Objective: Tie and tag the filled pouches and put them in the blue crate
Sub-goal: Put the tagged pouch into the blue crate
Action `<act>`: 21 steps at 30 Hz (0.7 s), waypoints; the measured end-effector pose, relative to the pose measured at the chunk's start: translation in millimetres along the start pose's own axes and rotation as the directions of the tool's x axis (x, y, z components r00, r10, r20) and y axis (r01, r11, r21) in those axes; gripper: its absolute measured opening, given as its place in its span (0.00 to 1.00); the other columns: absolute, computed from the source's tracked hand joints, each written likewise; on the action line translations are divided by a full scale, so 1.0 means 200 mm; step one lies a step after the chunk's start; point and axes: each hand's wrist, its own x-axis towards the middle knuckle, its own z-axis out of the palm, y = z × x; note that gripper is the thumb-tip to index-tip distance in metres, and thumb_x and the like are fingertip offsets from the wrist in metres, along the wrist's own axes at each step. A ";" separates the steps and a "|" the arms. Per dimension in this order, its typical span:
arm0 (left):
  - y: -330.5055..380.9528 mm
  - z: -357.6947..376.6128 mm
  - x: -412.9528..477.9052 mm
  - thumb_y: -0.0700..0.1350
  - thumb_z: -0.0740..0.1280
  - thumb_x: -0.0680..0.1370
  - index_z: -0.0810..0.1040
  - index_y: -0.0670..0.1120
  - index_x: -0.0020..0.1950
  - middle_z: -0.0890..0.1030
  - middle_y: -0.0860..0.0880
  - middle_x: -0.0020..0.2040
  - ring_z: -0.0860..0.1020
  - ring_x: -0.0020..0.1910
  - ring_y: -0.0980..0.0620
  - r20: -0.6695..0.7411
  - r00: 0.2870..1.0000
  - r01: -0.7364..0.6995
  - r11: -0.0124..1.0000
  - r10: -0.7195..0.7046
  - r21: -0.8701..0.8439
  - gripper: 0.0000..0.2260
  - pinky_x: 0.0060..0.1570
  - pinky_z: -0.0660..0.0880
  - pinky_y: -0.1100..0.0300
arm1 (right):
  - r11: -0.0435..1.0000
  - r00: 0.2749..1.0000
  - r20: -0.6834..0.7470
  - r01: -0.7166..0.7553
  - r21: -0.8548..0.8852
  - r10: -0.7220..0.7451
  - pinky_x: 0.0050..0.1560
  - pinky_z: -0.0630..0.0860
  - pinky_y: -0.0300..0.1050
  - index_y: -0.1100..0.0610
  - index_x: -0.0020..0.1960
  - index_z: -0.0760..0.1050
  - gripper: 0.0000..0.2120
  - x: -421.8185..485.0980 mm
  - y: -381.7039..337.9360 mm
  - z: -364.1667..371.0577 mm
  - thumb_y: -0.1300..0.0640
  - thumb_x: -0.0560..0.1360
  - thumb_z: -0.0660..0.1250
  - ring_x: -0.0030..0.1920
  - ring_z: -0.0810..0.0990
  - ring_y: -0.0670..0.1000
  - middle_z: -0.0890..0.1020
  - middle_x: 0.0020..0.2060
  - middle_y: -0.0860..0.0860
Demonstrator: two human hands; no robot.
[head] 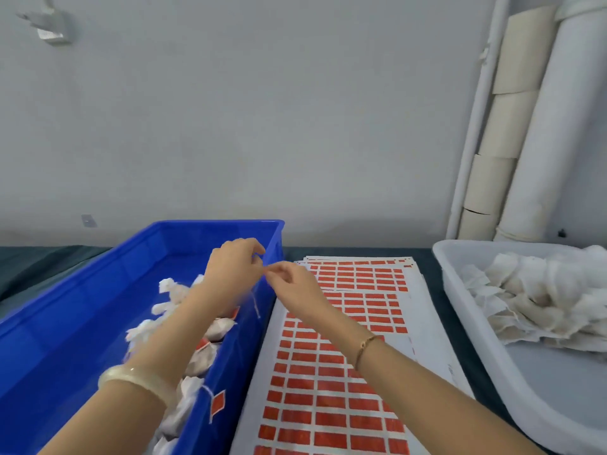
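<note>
My left hand (235, 267) and my right hand (292, 284) meet fingertip to fingertip above the right wall of the blue crate (65, 310). Both pinch a thin white string (255, 305), and a length of it hangs down along the crate's inner wall. My left forearm hides whatever the string is fixed to. Several white filled pouches (197, 359) with red tags lie in the crate under my left arm. One red tag (217, 402) hangs on its string against the crate's right wall.
A stack of sheets of red tags (331, 372) lies on the dark table right of the crate, under my right forearm. At the far right stands a white tub (460, 290) holding a heap of white pouches (542, 290). Cardboard tubes lean in the corner behind it.
</note>
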 end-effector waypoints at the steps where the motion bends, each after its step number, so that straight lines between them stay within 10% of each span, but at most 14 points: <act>1: 0.07 0.02 -0.01 0.42 0.60 0.79 0.78 0.47 0.61 0.80 0.51 0.59 0.76 0.58 0.49 -0.002 0.999 -0.044 0.998 0.044 -0.050 0.13 0.59 0.72 0.52 | 1.000 1.000 -0.002 0.003 -0.026 -0.003 0.47 0.72 0.34 0.53 0.62 0.76 0.15 -0.05 0.01 -0.07 0.49 0.80 0.60 0.51 0.77 0.41 0.80 0.54 0.48; 6: 0.50 0.19 -0.11 0.45 0.64 0.80 0.81 0.50 0.57 0.81 0.53 0.55 0.77 0.51 0.56 0.003 0.969 -0.233 0.921 0.246 -0.311 0.09 0.51 0.72 0.64 | 0.985 0.983 -0.170 0.043 -0.169 -0.073 0.37 0.72 0.23 0.46 0.53 0.80 0.07 -0.42 0.08 -0.51 0.51 0.78 0.64 0.41 0.79 0.34 0.80 0.41 0.35; 11: 0.96 0.41 -0.20 0.46 0.67 0.79 0.82 0.52 0.54 0.79 0.58 0.47 0.76 0.41 0.60 0.014 0.900 -0.379 0.797 0.436 -0.470 0.06 0.41 0.71 0.73 | 0.969 0.947 -0.322 -0.079 -0.233 -0.001 0.37 0.78 0.33 0.49 0.45 0.81 0.05 -0.71 0.16 -1.02 0.58 0.76 0.68 0.35 0.83 0.44 0.84 0.37 0.45; 21: 1.60 0.81 -0.20 0.35 0.62 0.78 0.78 0.39 0.60 0.79 0.41 0.58 0.77 0.57 0.42 0.329 0.707 -0.546 0.779 0.626 -0.309 0.13 0.57 0.74 0.55 | 0.667 0.840 -0.503 -0.495 -0.557 0.203 0.39 0.68 0.32 0.60 0.43 0.84 0.05 -0.81 0.64 -1.61 0.64 0.72 0.69 0.39 0.80 0.49 0.85 0.40 0.54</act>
